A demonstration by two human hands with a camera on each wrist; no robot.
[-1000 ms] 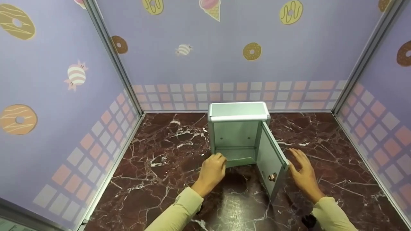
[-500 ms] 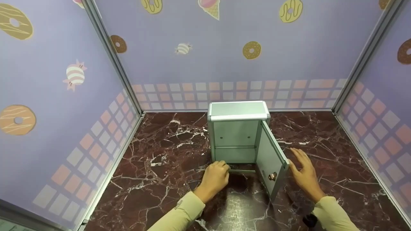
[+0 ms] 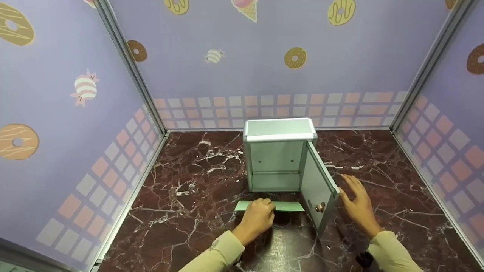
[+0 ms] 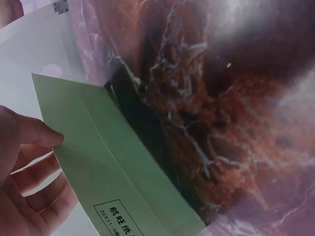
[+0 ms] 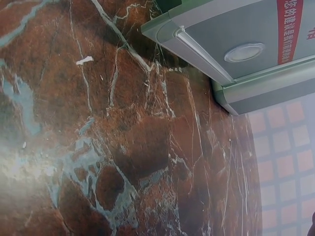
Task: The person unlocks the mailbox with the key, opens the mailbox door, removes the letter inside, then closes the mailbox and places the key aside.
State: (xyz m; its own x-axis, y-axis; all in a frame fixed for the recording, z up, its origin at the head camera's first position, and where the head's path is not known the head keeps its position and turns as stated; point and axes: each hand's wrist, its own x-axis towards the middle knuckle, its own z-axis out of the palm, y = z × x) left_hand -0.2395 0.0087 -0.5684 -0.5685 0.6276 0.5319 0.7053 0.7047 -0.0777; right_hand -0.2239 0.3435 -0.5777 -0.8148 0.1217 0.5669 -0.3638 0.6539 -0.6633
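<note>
A pale green envelope (image 3: 289,206) with printed Chinese characters lies crosswise before the box in the head view. My left hand (image 3: 258,219) pinches its edge between thumb and fingers, as the left wrist view shows, where the envelope (image 4: 98,142) has a crease along its length. Behind it stands a silvery-green metal box (image 3: 280,130), its door (image 3: 317,181) swung out to the right. A brass-coloured lock (image 3: 320,207) sits on the door's inner face. My right hand (image 3: 357,204) has its fingers stretched out, thumb at the door's outer top corner. In the head view my left hand covers part of the envelope.
Dark red marbled tabletop (image 3: 189,226) surrounds the box. Patterned lilac panels rise behind (image 3: 257,71) and on both sides. A small black object (image 3: 364,260) is by the right sleeve. Outside, the door bears a red printed strip (image 5: 289,32).
My left hand has drawn the envelope out from the bottom of the box toward me and turned its green face upward. The right hand and door have stayed put.
</note>
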